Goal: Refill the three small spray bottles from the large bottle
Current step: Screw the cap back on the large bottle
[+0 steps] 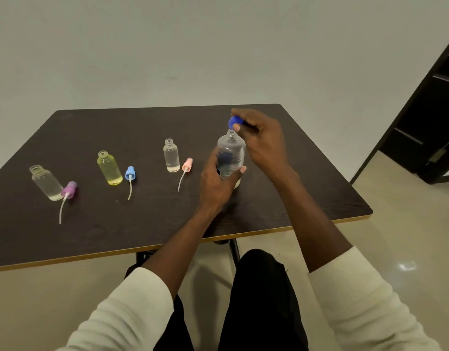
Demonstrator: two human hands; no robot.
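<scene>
Beside the large bottle [231,154] lies a pink sprayer [187,165].

Dark table [117,127] (pale edging), plain wall [167,46], glossy floor [400,236]
</scene>
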